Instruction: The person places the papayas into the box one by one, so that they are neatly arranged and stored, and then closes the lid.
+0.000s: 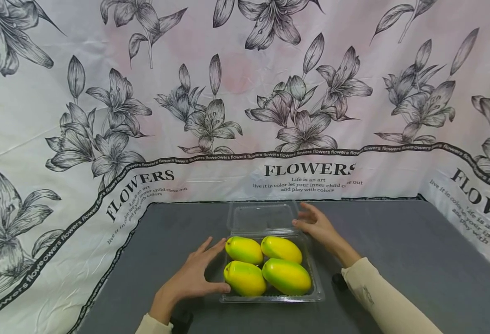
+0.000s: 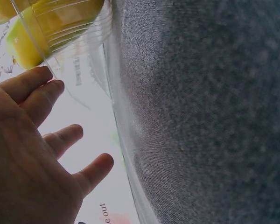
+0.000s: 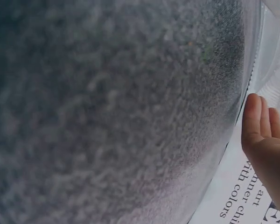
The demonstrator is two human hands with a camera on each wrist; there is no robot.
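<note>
A clear plastic clamshell box [image 1: 272,299] rests on the grey table, its hinged lid [image 1: 263,218] folded back toward the wall. Inside lie several yellow-green mangoes [image 1: 287,277] in two rows. My left hand [image 1: 192,273] is spread along the box's left side, thumb near the front mango and fingertips by the rear one. In the left wrist view its fingers [image 2: 42,100] reach up to the box's clear edge. My right hand [image 1: 317,227] is at the lid's right edge, and the right wrist view shows its fingers [image 3: 253,114] extended beside clear plastic.
Grey cloth covers the table [image 1: 395,246] on both sides of the box. A white and pink curtain [image 1: 211,181] with flower drawings and lettering surrounds the table at the back and sides. Dark straps show near both wrists.
</note>
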